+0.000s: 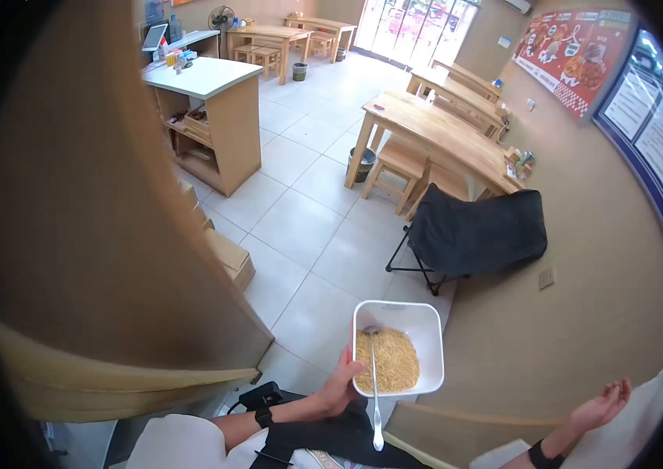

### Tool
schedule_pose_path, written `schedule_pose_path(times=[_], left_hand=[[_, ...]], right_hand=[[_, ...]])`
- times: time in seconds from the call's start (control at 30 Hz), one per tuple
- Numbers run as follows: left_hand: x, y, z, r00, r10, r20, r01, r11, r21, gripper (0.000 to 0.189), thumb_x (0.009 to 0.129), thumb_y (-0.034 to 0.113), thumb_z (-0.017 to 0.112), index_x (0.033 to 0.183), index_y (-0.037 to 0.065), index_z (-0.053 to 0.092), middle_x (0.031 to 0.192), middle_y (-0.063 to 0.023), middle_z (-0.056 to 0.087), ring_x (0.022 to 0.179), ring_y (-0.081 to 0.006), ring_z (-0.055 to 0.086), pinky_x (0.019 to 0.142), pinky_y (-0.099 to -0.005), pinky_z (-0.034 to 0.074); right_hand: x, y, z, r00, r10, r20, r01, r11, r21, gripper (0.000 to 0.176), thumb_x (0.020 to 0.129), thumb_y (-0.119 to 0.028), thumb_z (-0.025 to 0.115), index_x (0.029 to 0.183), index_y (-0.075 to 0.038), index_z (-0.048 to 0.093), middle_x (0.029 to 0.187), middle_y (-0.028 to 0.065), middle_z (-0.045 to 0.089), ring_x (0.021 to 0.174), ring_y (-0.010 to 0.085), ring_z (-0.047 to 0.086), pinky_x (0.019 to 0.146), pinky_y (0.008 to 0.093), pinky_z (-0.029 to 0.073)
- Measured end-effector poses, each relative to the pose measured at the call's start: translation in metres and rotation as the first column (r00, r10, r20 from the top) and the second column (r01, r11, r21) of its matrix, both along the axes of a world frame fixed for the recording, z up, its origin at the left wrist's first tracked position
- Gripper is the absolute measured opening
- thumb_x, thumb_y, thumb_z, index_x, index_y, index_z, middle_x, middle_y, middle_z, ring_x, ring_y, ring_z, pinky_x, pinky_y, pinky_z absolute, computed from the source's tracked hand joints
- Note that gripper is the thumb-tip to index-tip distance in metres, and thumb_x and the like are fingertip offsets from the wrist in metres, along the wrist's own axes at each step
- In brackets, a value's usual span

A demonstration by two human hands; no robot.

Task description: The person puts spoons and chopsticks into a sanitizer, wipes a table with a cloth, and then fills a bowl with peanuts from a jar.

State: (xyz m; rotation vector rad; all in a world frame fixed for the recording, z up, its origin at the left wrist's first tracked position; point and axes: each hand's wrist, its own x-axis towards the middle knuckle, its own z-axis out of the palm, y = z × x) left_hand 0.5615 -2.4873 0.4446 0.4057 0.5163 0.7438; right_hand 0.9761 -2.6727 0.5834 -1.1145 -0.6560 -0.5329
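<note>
My left hand (341, 383) is closed on the left wall of a white square tub (430, 344), its thumb over the rim. Inside lies a layer of golden-brown crumbs or grains (395, 361); their exact kind does not show. A metal spoon (376, 406) rests in the tub, bowl end in the grains and handle leaning out over the near rim. Off to the lower right, my right hand (603, 405) hangs beside the wall, loosely curled with nothing visible in it and apart from the tub.
A black folding chair (478, 233) stands ahead on the right, beside wooden tables (441, 133) and stools. To the left are a white-topped counter (206, 76) and a cardboard box (230, 258). A brown partition (97, 195) is close on my left. Tiled floor (308, 227) runs toward a glass door (413, 31).
</note>
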Motion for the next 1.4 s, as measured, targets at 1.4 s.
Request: schedule_pose_path(times=[1.4], left_hand=[[-0.108,0.747,0.081,0.894,0.388,-0.224,-0.313,0.899,0.307,0.065,0.084,0.038,0.047,0.133,0.006,0.019,0.129,-0.0104,0.035,0.118,-0.0190,0.038,0.093,-0.0337,0.038]], right_hand=[[-0.278,1.058,-0.033,-0.106,0.342,-0.934,-0.480,-0.840,-0.253,0.047,0.086,-0.036,0.045,0.120,-0.003,0.039,0.096,0.0061,0.056,0.076,0.0112,0.057,0.056,0.0246,0.049]])
